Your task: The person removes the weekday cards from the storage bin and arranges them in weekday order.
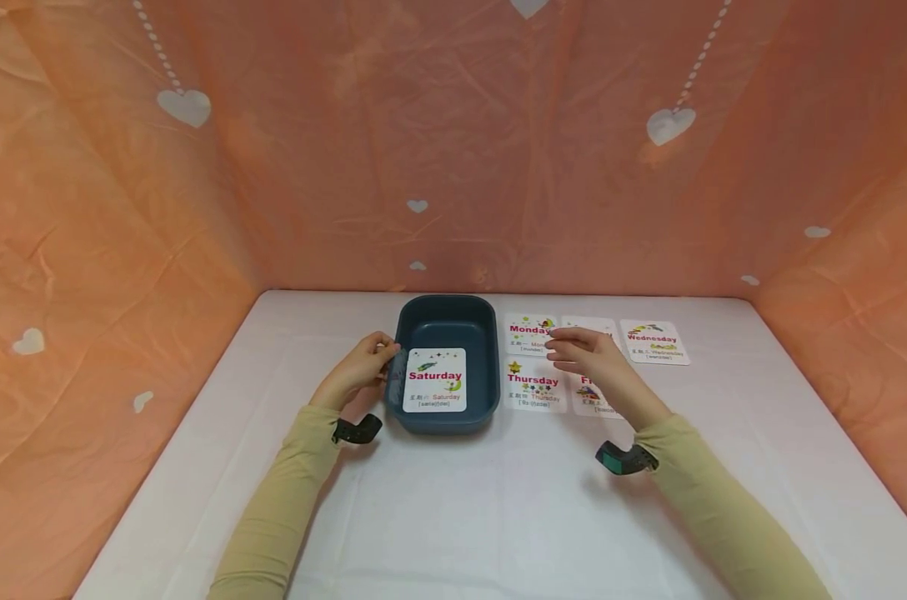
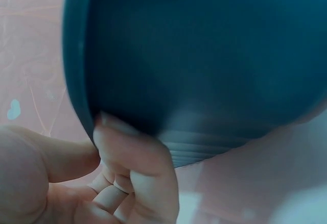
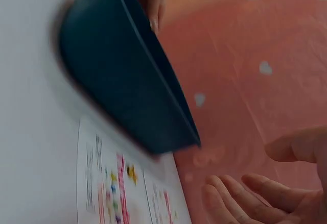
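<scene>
Obs., hands: L hand [image 1: 359, 367] pinches the L rim of the dk. blue bin [image 1: 446, 423], thumb vs. curled index finger; L wrist cam. confirms grip. R hand [image 1: 592, 358] is wide, thumb well apart from loosely extended fingers; we see it hovering over the card grp., R of bin.

Bin: upper-mid of white tabletop [image 1: 438, 517], long side running away from wearer. Saturday card [image 1: 435, 392] lies face-up in its near part, print upright to wearer. Whether bin's base sits fully flat, we can't tell.

Cards R of bin, 2 rows, face-up. Far row, L to R: Monday card [image 1: 524, 342], nearest bin; a mid. card [image 1: 608, 327], mostly behind R hand, so word n/legible to us; Wednesday card [image 1: 654, 343], most in view. Near row: Thursday card [image 1: 534, 387], just beside bin; next to it a card starting w/ "F" [image 1: 590, 400], partly covered by R hand + wrist.

Misc.: yellowish sleeves [image 1: 281, 500], blk. wristbands [image 1: 358, 429] on both arms. Orange-pink cloth backdrop [image 1: 453, 150] w/ pale hearts, back + both sides.
</scene>
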A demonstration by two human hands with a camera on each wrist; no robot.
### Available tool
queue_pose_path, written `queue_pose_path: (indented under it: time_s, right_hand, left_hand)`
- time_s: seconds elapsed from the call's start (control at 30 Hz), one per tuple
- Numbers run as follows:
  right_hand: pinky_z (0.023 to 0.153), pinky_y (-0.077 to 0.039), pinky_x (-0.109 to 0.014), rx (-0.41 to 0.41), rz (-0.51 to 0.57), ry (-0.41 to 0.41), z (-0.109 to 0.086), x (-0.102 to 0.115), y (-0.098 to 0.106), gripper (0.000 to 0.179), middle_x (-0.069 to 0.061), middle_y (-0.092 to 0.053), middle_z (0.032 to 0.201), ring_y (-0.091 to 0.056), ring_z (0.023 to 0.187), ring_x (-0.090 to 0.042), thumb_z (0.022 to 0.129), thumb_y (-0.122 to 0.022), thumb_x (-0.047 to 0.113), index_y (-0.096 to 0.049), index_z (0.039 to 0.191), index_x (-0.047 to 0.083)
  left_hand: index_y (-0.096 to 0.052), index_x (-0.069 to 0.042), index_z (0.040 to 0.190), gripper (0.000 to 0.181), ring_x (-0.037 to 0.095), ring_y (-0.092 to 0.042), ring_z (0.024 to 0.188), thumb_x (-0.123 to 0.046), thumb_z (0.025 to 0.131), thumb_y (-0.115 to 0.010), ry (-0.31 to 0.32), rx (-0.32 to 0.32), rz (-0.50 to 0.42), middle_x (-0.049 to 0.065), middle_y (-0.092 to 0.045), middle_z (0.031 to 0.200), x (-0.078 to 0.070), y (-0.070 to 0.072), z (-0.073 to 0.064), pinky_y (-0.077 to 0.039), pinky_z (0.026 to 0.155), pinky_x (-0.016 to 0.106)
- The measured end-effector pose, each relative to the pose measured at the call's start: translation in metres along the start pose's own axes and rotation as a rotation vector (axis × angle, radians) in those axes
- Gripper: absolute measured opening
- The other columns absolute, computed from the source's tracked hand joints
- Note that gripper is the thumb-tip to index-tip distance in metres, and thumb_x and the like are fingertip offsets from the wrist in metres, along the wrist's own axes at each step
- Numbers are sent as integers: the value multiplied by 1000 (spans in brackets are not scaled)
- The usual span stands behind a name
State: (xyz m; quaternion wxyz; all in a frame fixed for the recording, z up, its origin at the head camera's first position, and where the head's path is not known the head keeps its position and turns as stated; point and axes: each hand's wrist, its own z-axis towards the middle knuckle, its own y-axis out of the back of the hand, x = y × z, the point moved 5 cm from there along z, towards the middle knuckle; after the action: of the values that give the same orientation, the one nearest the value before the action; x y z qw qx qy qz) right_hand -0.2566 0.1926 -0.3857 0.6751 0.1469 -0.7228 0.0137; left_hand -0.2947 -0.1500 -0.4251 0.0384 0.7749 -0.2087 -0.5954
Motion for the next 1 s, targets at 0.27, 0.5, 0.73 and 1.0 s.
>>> queue_pose_path:
  time_s: [0.27, 0.5, 0.73, 1.0]
  right_hand:
    - [94, -45, -40, 78, 44, 22, 4, 15, -37, 46, -27, -49, 133, -52, 117, -40, 98, -54, 14, -41, 137, -8]
    - [96, -43, -40, 180, 159, 4, 7, 25, -70, 46, -27, -47, 134, -50, 121, -37, 99, -52, 14, -38, 138, -8]
    - [101, -38, -40, 251, 320, -76, 12, 26, -98, 44, -32, -37, 140, -40, 129, -42, 101, -44, 11, -34, 138, -12]
    - [105, -33, -42, 225, 376, -145, 21, 22, -114, 48, -31, -33, 143, -32, 133, -41, 100, -42, 6, -27, 140, -14]
  left_hand:
    - [-43, 0, 109, 20, 14, -47, 60, -19, 104, -43, 1, 2, 4, 4, -47, 74, 0, 0, -1, -39, 53, 27]
    - [-43, 1, 109, 20, 13, -47, 59, -18, 104, -43, -7, 5, -3, 3, -47, 71, 1, 1, -2, -38, 52, 27]
    - [-43, -2, 104, 17, 13, -47, 58, -18, 104, -43, -11, 3, -16, 3, -46, 71, 2, 1, -1, -40, 52, 27]
    - [-43, -2, 102, 16, 13, -46, 57, -18, 103, -43, -20, -8, -13, 4, -45, 69, 1, 0, -1, -39, 50, 26]
